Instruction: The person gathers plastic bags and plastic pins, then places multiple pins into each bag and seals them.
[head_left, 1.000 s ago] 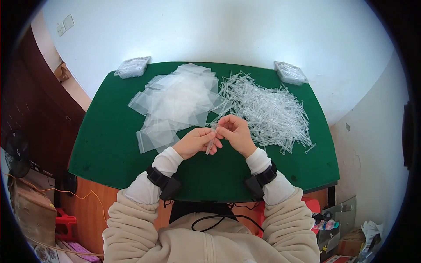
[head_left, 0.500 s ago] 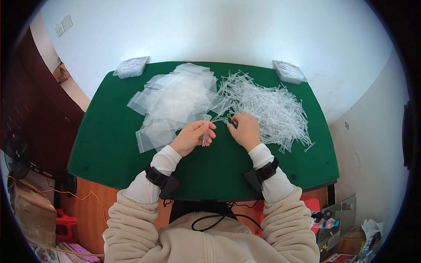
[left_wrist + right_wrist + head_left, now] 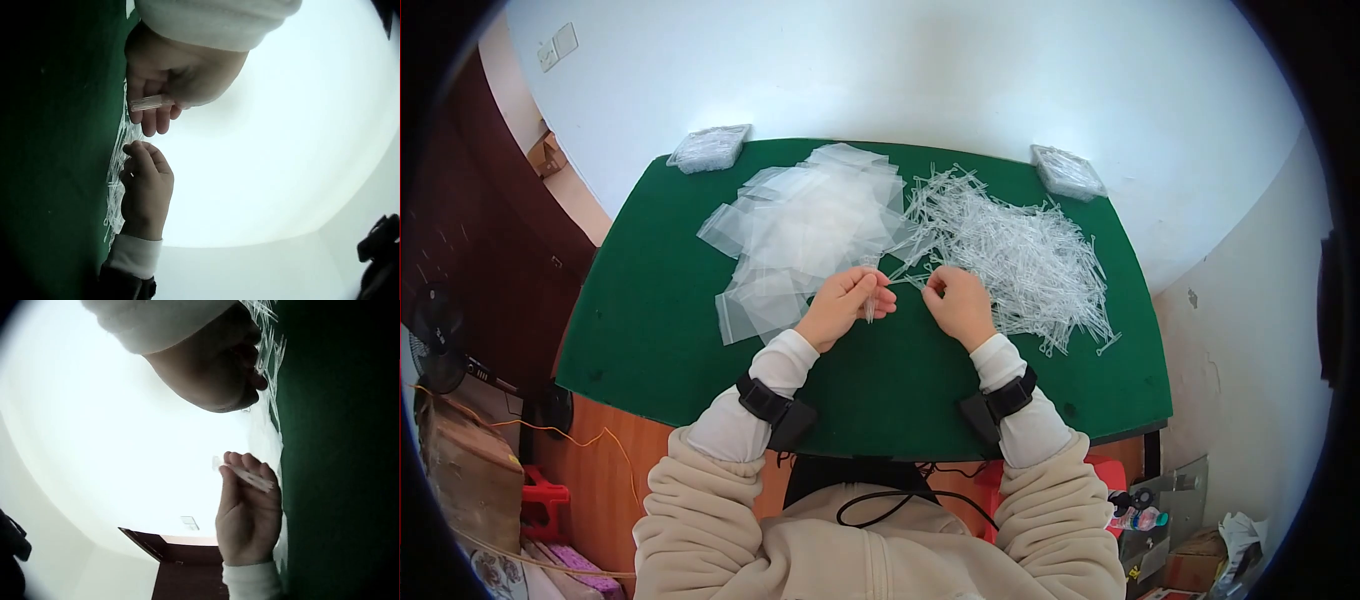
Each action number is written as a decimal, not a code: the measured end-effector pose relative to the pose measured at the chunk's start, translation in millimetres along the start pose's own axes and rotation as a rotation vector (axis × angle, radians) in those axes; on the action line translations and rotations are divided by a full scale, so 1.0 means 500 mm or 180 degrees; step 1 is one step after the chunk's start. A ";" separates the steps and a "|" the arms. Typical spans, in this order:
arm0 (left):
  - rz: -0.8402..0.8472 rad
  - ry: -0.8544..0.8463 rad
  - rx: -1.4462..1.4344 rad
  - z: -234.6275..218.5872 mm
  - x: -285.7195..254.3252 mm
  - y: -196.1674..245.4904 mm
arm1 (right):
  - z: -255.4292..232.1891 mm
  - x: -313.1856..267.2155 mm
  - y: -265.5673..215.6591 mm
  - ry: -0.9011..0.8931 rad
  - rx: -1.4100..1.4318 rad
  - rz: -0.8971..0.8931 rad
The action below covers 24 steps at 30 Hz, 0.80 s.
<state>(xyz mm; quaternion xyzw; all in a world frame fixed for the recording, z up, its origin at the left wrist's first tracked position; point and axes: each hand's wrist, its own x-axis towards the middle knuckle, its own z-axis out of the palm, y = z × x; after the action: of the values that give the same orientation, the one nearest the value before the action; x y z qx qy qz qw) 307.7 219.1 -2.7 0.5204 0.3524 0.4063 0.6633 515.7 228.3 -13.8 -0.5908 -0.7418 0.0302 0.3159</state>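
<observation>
A bundle of clear sticks (image 3: 253, 479) is pinched by the left hand (image 3: 832, 312) near the bags (image 3: 810, 215), while another stick (image 3: 262, 360) seems pinched by the right hand (image 3: 961, 306) at the pile's (image 3: 1030, 255) near left edge.

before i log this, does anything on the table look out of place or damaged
Only something minor: one clear plastic stick lies at the near right fringe of the loose pile, away from most of the others, so it looks stray. The clear bags overlap untidily, but nothing looks plainly damaged.
</observation>
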 end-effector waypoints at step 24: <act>-0.0448 -0.1013 -0.0246 0.016 -0.013 0.008 | -0.042 -0.004 -0.070 -0.0740 0.4202 0.0308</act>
<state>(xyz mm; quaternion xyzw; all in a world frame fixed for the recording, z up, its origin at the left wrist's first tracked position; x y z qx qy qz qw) 311.4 210.7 3.4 0.5262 0.2627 0.2847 0.7570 496.3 209.0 16.7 -0.2992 -0.5696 0.5550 0.5273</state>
